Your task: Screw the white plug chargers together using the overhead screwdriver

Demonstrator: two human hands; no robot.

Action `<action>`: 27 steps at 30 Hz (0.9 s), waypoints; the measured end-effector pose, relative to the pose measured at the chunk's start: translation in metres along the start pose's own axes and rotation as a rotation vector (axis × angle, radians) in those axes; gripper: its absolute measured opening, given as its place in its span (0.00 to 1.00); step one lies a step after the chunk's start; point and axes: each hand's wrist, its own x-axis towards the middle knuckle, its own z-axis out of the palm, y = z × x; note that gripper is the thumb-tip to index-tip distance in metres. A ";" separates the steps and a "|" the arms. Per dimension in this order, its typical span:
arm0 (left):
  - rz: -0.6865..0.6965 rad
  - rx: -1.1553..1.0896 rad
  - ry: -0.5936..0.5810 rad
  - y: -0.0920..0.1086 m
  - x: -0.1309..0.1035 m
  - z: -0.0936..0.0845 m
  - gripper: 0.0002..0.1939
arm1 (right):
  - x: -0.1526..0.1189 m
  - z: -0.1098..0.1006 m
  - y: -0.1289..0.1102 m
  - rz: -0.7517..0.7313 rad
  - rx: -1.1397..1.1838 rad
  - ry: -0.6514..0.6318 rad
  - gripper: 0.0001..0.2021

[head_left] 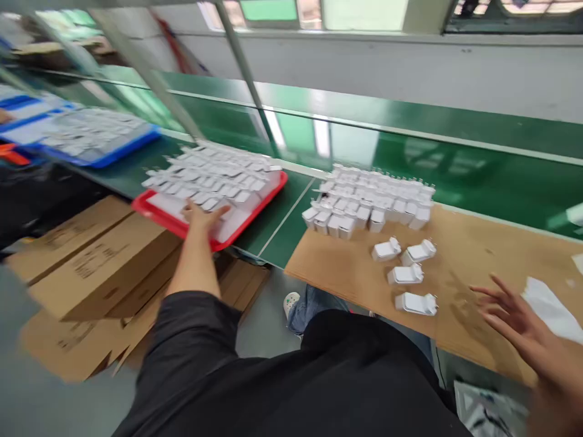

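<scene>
My left hand (pixel 203 215) reaches out to the near edge of a red tray (pixel 159 215), its thumb and fingers apart. The tray carries rows of white plug-in power adapters (pixel 209 182), and my fingertips are at its nearest ones; whether they touch is hard to tell. On the right, my right hand (pixel 519 318) hovers over brown cardboard (pixel 464 261) with spread fingers and nothing in them. To its left lie several loose white adapters (pixel 416 303). Behind these, a dense block of adapters (pixel 368 200) stands in rows, metal pins showing at their ends.
Blue trays (pixel 98 159) with more white pieces stand at the far left. Cardboard boxes (pixel 91 255) are stacked below the green bench (pixel 282 233). A white sheet (pixel 553 309) lies beside my right hand. A person's leg and shoe (pixel 291 303) show under the bench.
</scene>
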 end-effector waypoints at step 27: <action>0.598 -0.542 -1.219 0.056 -0.313 0.142 0.42 | 0.052 0.098 -0.056 -0.120 0.129 -0.175 0.39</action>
